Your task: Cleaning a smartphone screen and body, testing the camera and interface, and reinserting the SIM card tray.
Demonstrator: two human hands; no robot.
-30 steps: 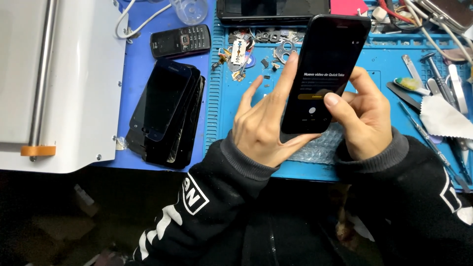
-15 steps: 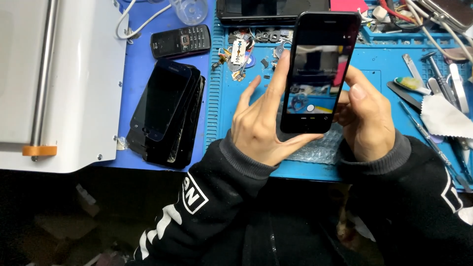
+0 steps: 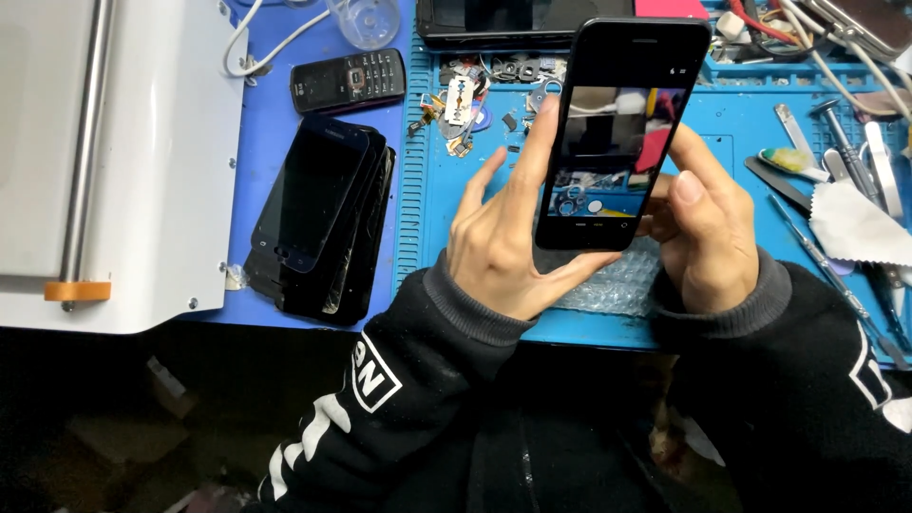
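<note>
While a second ago its screen showed a dark page with text, the black smartphone (image 3: 617, 133), gripped upright above the blue bench mat (image 3: 741, 133) by left hand (image 3: 503, 252) and right hand (image 3: 708, 237), now displays a live camera view, suggesting camera testing.
</note>
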